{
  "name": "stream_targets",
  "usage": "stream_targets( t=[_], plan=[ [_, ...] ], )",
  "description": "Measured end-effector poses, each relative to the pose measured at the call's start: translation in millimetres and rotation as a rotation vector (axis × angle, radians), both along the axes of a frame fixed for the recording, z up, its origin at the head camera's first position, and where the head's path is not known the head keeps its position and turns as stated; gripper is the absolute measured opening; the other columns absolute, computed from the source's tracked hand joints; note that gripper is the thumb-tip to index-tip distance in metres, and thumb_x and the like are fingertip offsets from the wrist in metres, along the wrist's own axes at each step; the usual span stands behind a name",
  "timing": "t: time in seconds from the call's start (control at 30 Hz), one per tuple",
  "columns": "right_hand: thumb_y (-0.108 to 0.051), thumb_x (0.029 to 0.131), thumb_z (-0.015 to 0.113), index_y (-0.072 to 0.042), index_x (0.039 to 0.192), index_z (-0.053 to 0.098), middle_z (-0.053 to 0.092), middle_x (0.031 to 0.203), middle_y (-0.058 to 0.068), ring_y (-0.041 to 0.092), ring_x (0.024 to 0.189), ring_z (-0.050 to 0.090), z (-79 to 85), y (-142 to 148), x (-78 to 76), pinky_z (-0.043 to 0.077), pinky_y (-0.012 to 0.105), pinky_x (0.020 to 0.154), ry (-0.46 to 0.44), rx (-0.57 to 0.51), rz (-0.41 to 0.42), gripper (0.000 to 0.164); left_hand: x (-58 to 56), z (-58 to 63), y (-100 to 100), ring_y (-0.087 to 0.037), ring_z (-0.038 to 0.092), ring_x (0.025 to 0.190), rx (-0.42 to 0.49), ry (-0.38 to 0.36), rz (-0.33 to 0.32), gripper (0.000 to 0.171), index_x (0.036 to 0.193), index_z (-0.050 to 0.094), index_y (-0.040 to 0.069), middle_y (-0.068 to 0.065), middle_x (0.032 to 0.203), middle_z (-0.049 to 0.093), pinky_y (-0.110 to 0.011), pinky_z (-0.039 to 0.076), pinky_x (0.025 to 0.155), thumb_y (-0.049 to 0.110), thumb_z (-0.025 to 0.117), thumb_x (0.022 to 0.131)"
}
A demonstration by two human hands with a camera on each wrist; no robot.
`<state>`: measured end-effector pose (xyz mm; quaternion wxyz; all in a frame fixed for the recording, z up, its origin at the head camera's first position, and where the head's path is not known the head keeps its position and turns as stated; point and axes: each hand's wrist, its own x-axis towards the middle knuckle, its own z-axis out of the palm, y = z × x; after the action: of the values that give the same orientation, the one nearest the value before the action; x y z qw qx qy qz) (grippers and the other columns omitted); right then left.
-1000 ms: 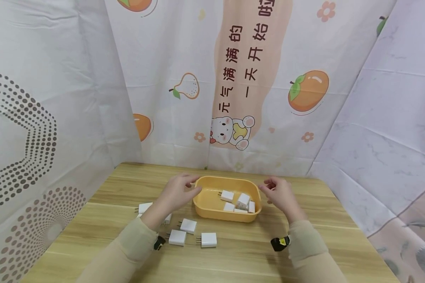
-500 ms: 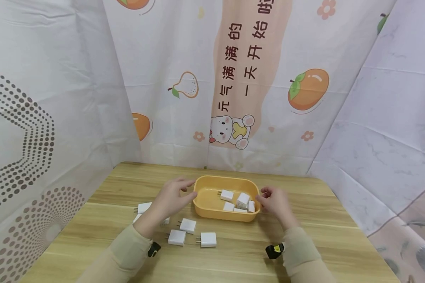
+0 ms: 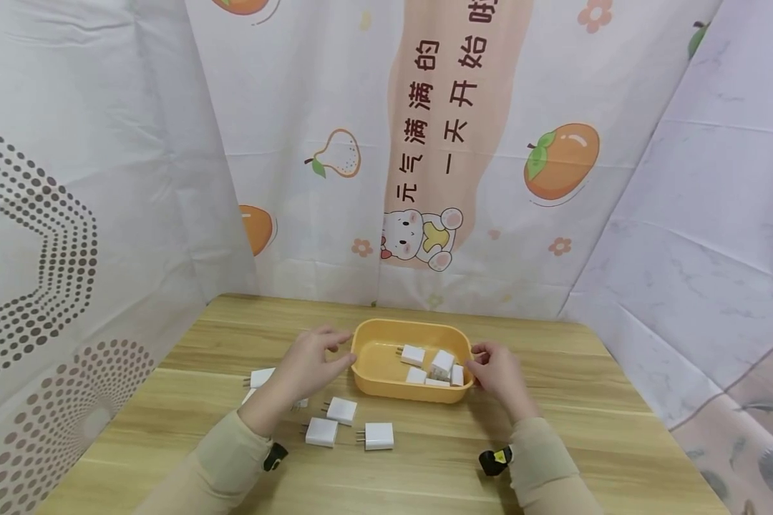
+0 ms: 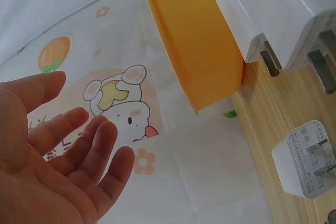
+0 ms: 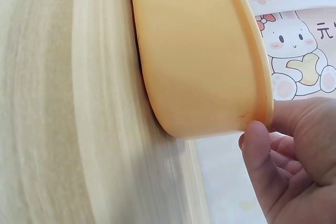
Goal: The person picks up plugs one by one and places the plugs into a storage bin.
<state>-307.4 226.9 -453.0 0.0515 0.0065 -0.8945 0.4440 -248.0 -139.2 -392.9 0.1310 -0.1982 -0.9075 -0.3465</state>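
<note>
A yellow plastic tray [image 3: 386, 390] sits on the table with several white phone charger plugs [image 3: 413, 355] in it, mostly toward its right end. At the tray's right end my right hand [image 3: 497, 372] pinches the rim; in the right wrist view the thumb [image 5: 257, 142] lies against the outer wall and the forefinger goes behind the rim. My left hand [image 3: 309, 365] is by the tray's left end, fingers spread and loosely bent. In the left wrist view this hand [image 4: 68, 156] holds nothing and stands apart from the tray wall [image 4: 197, 40].
More charger plugs lie on the wooden table [image 3: 425, 472] in front of the tray, including one charger plug [image 3: 378, 436] nearest me and others partly hidden by my left forearm. A printed curtain [image 3: 296, 236] hangs behind the table's far edge.
My right hand has moved left onto the tray's right rim and now grips it. My left hand has drawn slightly left, away from the tray's rim. The charger plugs look unmoved.
</note>
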Motion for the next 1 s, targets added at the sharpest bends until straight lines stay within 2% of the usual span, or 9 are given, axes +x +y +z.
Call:
stream_targets(
  t=[0.13,0.3,0.5,0.63,0.83,1.0],
  plan=[
    [-0.001,0.089,0.07,0.008,0.118,0.064,0.062,0.085,0.012,0.024,0.056,0.064,0.1,-2.9,1.3,0.058,0.04,0.052,0.009,-0.006,-0.015,0.031,4.0,2.7,-0.6,-0.021,0.063,0.099,-0.02,0.009,-0.017,0.041,0.128,0.071,0.009,-0.008,0.119,0.067,-0.032,0.054,0.072,0.025,0.077,0.091],
    [0.002,0.088,0.068,0.008,0.111,0.065,0.059,0.081,0.011,0.022,0.054,0.061,-0.7,-5.7,2.1,0.056,0.035,0.048,0.018,-0.015,-0.046,0.024,7.4,5.7,-0.5,-0.018,0.062,0.1,-0.053,0.02,-0.015,0.041,0.129,0.071,0.011,-0.004,0.121,0.067,-0.033,0.054,0.075,0.027,0.077,0.092],
    [0.002,0.088,0.067,0.006,0.107,0.064,0.056,0.081,0.01,0.019,0.052,0.059,-0.6,-8.9,2.1,0.054,0.032,0.047,0.018,0.018,-0.047,0.02,10.0,5.1,-1.2,-0.021,0.064,0.102,-0.084,0.008,-0.012,0.041,0.128,0.071,0.012,-0.008,0.127,0.066,-0.037,0.056,0.079,0.029,0.077,0.092],
    [0.001,0.087,0.067,0.006,0.111,0.063,0.057,0.079,0.01,0.019,0.051,0.06,-1.2,-9.4,1.5,0.054,0.032,0.046,0.007,0.036,-0.052,0.025,10.2,1.8,-1.9,-0.021,0.065,0.102,-0.09,0.014,-0.016,0.038,0.125,0.072,0.01,-0.008,0.125,0.067,-0.039,0.057,0.08,0.026,0.077,0.091],
    [0.0,0.086,0.067,0.004,0.13,0.062,0.061,0.072,0.009,0.019,0.048,0.06,-3.0,-7.4,-0.6,0.051,0.03,0.044,0.017,0.086,-0.037,0.045,9.7,-2.1,-1.6,-0.021,0.066,0.102,-0.101,0.018,-0.033,0.037,0.123,0.073,0.009,-0.005,0.12,0.068,-0.038,0.057,0.082,0.027,0.077,0.091],
    [0.0,0.085,0.065,0.007,0.129,0.064,0.06,0.068,0.007,0.017,0.045,0.058,-2.5,-7.8,-0.3,0.048,0.029,0.043,0.035,0.127,-0.024,0.044,10.2,-3.5,-0.6,-0.022,0.066,0.108,-0.129,0.039,-0.052,0.037,0.122,0.074,0.009,-0.004,0.121,0.068,-0.04,0.056,0.087,0.029,0.077,0.091]
  ],
)
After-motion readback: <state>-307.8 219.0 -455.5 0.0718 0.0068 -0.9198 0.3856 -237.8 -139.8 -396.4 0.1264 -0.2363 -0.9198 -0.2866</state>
